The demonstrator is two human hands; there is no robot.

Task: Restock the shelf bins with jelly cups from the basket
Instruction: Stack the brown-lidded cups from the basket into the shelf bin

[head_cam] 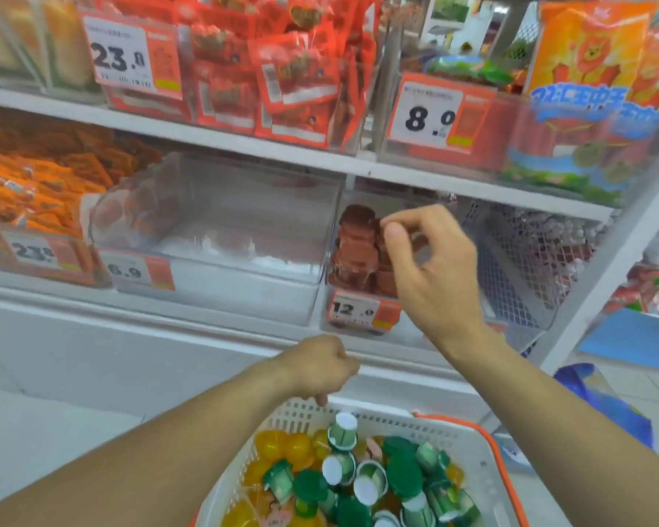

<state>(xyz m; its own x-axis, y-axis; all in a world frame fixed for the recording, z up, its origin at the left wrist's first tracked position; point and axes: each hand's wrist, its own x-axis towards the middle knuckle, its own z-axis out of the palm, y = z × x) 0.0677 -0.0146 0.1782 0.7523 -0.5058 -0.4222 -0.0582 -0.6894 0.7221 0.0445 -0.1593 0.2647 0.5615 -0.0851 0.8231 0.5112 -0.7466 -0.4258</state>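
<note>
A white basket (396, 421) with an orange handle sits at the bottom, holding several green jelly cups (404, 475) and yellow jelly cups (282, 448). My left hand (320, 368) hovers over the basket's far rim, curled into a fist with nothing visible in it. My right hand (432, 268) is raised in front of the clear shelf bin (333, 298) tagged 12.0. Its thumb and forefinger pinch together at the top of the red-brown jelly cups (356, 245) stacked there; I cannot tell if they hold one. The wide clear bin (221, 226) tagged 6.9 has a few pinkish cups (141, 207) at its back left.
Red snack packs (282, 70) fill the shelf above, orange packs (35, 176) the bin on the left. A wire mesh basket (529, 252) stands right of the 12.0 bin. A white shelf upright (605, 268) slants past it, and a blue bag (602, 401) lies on the floor.
</note>
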